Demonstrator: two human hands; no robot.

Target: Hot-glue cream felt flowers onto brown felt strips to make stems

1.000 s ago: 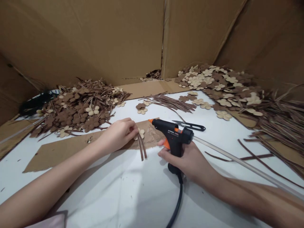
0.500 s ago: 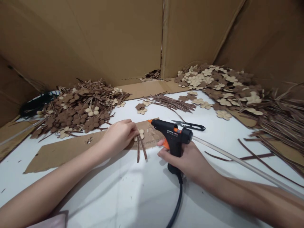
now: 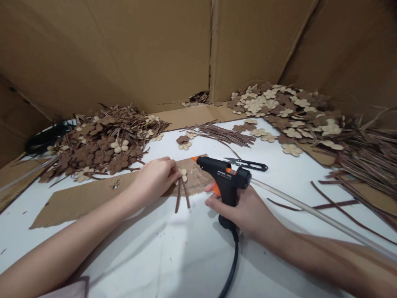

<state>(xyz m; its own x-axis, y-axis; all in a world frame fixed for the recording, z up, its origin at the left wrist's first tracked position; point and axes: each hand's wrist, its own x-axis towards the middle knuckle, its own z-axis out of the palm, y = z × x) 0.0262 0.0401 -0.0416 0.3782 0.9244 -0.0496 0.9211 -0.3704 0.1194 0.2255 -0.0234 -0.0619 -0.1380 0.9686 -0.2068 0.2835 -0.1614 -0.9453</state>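
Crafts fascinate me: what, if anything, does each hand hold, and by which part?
Right hand: glue gun, by the handle. Left hand: apparently the brown strips, by their upper ends, partly hidden.

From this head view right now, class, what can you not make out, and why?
- Upper ends of the two strips: head view, hidden by the left hand.
- Lettering on the glue gun: head view, too small.
- Far end of the rod: head view, cut off at right.
- Cord's far end: head view, cut off below.
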